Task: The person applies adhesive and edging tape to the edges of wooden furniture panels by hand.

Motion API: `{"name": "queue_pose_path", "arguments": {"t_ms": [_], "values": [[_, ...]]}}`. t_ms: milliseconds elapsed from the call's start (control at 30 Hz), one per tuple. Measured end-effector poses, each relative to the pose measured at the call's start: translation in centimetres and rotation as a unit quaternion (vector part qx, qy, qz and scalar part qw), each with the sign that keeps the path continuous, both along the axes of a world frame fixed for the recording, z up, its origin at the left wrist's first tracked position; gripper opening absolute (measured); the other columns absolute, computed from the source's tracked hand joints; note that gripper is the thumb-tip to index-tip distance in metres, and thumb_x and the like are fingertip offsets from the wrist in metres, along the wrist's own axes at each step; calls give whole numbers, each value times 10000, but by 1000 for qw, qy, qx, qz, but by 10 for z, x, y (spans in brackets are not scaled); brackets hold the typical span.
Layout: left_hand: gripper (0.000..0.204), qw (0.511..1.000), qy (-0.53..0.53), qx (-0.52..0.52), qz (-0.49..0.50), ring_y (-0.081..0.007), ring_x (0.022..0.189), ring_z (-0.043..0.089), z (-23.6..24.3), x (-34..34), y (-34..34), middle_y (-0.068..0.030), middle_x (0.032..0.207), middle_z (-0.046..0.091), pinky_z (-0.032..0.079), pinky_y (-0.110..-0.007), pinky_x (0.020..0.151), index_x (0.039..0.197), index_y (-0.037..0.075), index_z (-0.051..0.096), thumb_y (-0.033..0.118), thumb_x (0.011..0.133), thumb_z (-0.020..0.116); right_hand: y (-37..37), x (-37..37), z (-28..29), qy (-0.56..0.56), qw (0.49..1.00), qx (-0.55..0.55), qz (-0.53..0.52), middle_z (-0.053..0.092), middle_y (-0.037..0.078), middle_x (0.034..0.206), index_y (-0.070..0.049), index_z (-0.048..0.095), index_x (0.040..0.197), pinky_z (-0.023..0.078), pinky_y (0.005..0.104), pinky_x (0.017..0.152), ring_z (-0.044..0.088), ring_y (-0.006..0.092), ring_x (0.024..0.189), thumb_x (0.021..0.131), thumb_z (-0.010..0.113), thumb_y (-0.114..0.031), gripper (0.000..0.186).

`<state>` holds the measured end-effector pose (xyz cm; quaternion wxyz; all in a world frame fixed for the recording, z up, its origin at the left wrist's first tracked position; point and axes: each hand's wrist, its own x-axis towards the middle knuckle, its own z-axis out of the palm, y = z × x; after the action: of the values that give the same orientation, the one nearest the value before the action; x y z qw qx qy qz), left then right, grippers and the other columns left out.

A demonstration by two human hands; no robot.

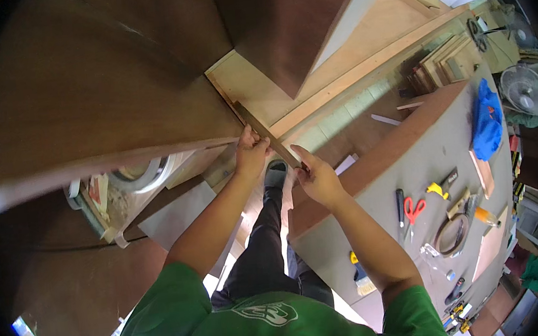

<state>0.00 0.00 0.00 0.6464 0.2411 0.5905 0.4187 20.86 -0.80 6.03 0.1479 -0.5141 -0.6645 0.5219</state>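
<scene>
A narrow dark brown wooden strip (270, 134) lies slantwise in front of me, its far end over the edge of a light plywood board (256, 92). My left hand (252, 153) is closed on the strip partway along it, thumb and fingers pinched at its side. Near the strip's closer end, my right hand (316, 178) grips it between thumb and fingers. Just left of the strip stands a large dark brown panel (109, 92). Another brown panel (282, 26) rises from the plywood beyond.
On the right, a grey-topped workbench (376, 222) carries red-handled scissors (414, 208), a screwdriver (400, 206), a tape roll (452, 235), a paintbrush (361, 275) and a blue cloth (487, 120). Stacked boards (442, 63) and a fan (523, 91) stand farther off.
</scene>
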Motion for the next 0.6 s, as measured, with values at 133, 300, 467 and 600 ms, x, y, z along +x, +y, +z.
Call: {"name": "queue_pose_path", "arguments": {"t_ms": [133,300,467,600], "values": [[745,991,23,52,121,-168,960,588,-21,-16,69,-114,1148,587,507,-322,775,1522,90,167,-21,892,550,69,-46,-52,2,995,92,28,609,251,1189,-77,497,1342,496,425,891,593,408,1088,856,549,7,496],[790,973,114,13,199,-246,1102,580,-87,-5,66,-170,1288,537,482,-337,908,1526,50,128,26,881,582,63,-77,-143,40,986,160,-5,638,232,972,-96,536,1271,509,473,736,619,436,887,866,548,-13,414],[914,932,283,25,226,-321,1201,515,-116,-1,77,-211,1379,465,435,-364,983,1546,80,100,202,850,679,78,-101,-199,138,988,-59,-48,625,118,866,-53,553,1234,495,333,691,625,212,781,866,559,11,374],[930,905,367,29,215,-387,1395,311,-107,3,97,-271,1536,238,298,-400,1124,1534,21,93,260,858,684,94,-122,-233,277,953,-94,-76,592,24,854,-21,560,1205,457,264,719,540,108,801,870,569,14,337]]}}
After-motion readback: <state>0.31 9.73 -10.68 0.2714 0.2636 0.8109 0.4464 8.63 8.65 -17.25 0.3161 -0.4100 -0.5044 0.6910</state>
